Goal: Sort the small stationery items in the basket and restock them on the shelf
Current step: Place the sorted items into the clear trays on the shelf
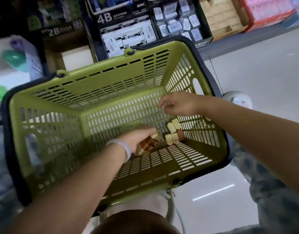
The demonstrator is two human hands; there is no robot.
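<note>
A green slotted plastic shopping basket (pixel 74 92) with a dark rim fills the middle of the view, its floor bare over most of its width — the small stationery pieces lie only in its right near corner. There a cluster of small cream and brown eraser-like blocks (pixel 173 134) sits on the basket floor, against the right wall and the near wall.

The left hand (pixel 142 140), with a pale bangle (pixel 119 149) on its wrist, reaches down to the basket floor just left of that cluster; it grips a stack of brown and cream blocks (pixel 149 143) against its palm, though blur hides how the fingers lie. The right hand (pixel 176 105) hangs above the cluster, near the right wall, fingers curled downward with the tips brought together; whether they pinch anything, I cannot tell.

Beyond the far rim of the basket stand dark display boxes — one marked 4B (pixel 126 36) holding white packets, one marked 2B (pixel 57 29) to its left. Pale shiny floor (pixel 263 73) lies open to the right of the basket.
</note>
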